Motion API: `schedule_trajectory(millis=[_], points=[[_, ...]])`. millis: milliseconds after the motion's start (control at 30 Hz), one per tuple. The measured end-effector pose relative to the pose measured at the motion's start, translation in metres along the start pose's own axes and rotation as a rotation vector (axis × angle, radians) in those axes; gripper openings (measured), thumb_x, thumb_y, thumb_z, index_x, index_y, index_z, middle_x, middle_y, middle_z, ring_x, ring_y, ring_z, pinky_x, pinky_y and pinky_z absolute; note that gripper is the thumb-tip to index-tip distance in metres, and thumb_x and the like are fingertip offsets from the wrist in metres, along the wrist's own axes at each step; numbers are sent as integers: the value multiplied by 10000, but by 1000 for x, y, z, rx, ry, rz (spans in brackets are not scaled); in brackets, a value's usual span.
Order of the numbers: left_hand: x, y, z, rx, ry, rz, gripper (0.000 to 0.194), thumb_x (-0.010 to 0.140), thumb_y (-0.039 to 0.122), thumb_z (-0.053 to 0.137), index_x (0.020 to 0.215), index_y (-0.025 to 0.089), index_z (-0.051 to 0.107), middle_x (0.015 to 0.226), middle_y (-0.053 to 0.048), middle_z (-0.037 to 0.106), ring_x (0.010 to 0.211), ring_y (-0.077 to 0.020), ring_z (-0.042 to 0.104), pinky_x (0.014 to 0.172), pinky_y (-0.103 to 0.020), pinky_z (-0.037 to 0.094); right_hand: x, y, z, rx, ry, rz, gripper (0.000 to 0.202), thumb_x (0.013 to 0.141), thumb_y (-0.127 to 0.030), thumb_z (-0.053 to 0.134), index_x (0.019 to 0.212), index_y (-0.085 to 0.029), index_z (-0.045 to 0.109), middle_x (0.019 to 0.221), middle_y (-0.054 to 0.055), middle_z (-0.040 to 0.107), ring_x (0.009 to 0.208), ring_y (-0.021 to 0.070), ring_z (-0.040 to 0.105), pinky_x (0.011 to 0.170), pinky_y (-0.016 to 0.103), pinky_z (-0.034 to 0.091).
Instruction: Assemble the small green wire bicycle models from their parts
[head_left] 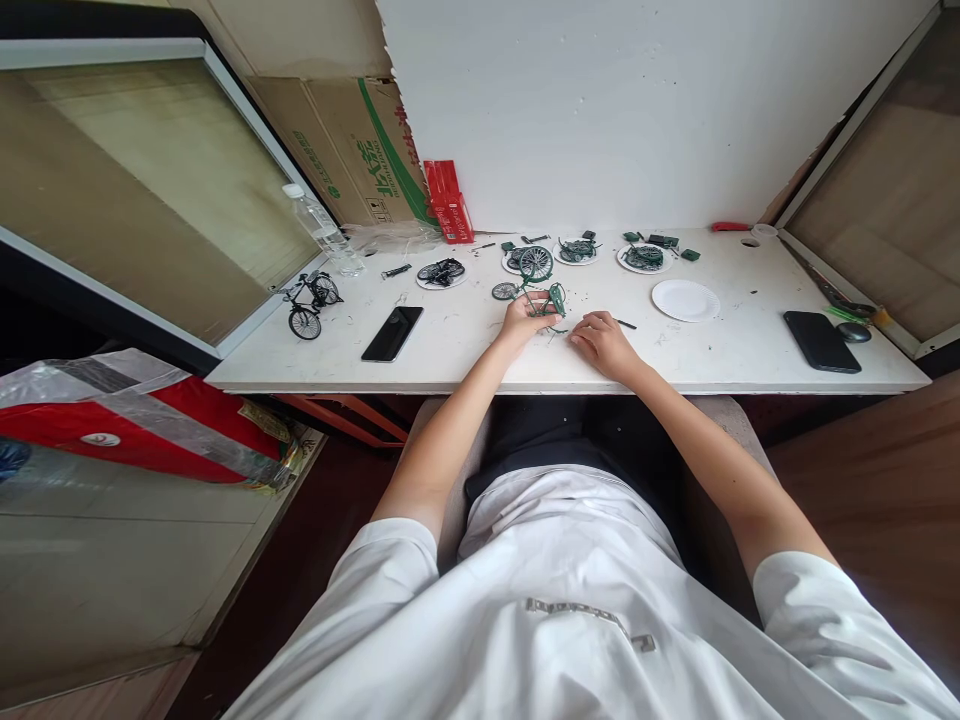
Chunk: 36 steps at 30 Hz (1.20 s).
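Observation:
My left hand (519, 318) is closed around a green model bicycle (541, 300), held just above the white table. Its wheel (535, 264) stands at the far end, and another small wheel (505, 291) is beside my fingers. My right hand (606, 345) rests low at the table surface, right of the bicycle, with its fingers curled together. Whatever its fingertips pinch, if anything, is too small to make out. A thin dark screwdriver-like stick (625, 324) lies just beyond that hand.
Paper plates with bicycle parts (643, 257) line the back, one bearing black parts (441, 272). A bare white plate (685, 300) sits to the right. A black model bicycle (310, 303), a bottle (324, 230) and phones (392, 333) (820, 341) stand or lie toward the sides.

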<state>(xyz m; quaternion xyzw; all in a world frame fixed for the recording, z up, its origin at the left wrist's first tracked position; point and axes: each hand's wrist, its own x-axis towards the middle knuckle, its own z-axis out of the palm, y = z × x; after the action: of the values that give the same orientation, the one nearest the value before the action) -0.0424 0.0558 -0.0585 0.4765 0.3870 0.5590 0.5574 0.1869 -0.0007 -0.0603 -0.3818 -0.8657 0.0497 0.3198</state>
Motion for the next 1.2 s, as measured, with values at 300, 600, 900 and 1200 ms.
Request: schedule_trajectory(millis=[300, 600, 900, 1200], points=[[1, -3, -2, 27, -22, 14, 754, 527, 215, 1065, 1176, 174, 684, 999, -62, 804, 874, -192, 755, 804, -326, 592, 2, -4, -4, 17, 31, -55, 385, 1150, -411, 480, 1113, -234, 820, 1150, 163, 769, 1163, 368, 592, 1063, 584, 526], [-2, -4, 4, 24, -26, 16, 725, 537, 178, 1053, 1174, 160, 705, 991, -60, 805, 930, -207, 768, 885, -361, 600, 1, -6, -8, 46, 102, -23, 452, 1171, -498, 420, 1106, -240, 786, 1025, 148, 745, 1036, 342, 614, 967, 525, 532], [-24, 1, 36, -131, -83, -72, 718, 533, 135, 1045, 1153, 159, 686, 969, -36, 805, 893, -181, 760, 969, -389, 587, 0, 0, -9, 141, 373, 112, 526, 1148, -666, 406, 1060, -271, 742, 1014, 131, 755, 984, 312, 639, 865, 499, 563], [-23, -4, 35, -83, -77, -59, 715, 542, 147, 1049, 1162, 164, 694, 999, -54, 818, 911, -205, 772, 934, -392, 586, 0, 1, -9, 177, 388, 97, 513, 1140, -678, 434, 1062, -281, 749, 1027, 121, 778, 979, 305, 648, 868, 503, 573]])
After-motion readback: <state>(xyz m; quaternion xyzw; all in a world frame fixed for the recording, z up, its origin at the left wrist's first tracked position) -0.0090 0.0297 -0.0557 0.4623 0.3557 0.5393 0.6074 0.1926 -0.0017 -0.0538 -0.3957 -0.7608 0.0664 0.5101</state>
